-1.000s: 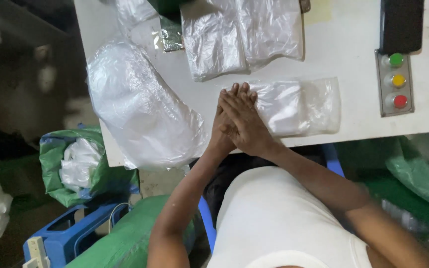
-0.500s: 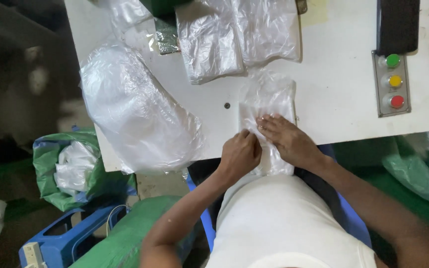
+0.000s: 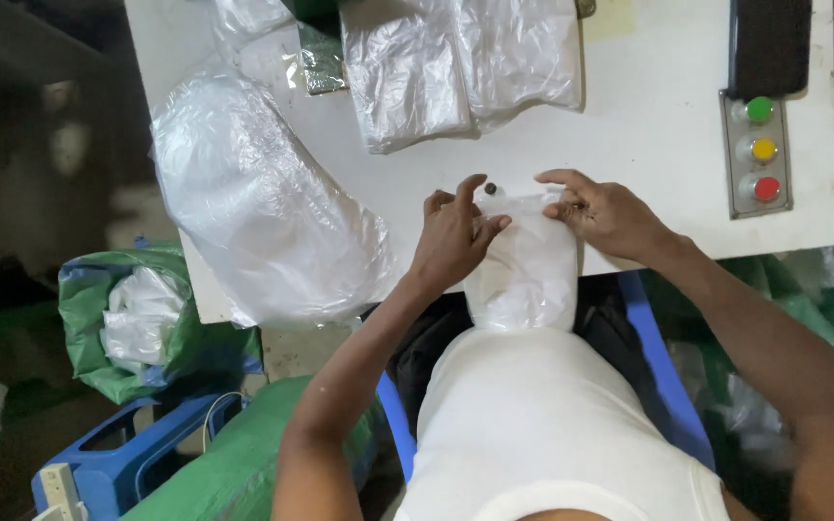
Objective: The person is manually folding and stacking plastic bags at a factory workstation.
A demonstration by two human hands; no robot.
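Packed bag [image 3: 523, 275] on table [image 3: 658, 145] edge, button panel [image 3: 760, 150] right

A large clear plastic sack [image 3: 253, 217], folded bags [image 3: 460, 68] and a button panel [image 3: 760, 150] (green, yellow, red) lie on the white table [image 3: 649, 96].

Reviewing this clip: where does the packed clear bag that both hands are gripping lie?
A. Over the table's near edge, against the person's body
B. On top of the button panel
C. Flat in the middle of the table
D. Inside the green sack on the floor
A: the left hand and right hand pinch the top of the packed clear bag, whose lower part hangs past the near edge of the white table.
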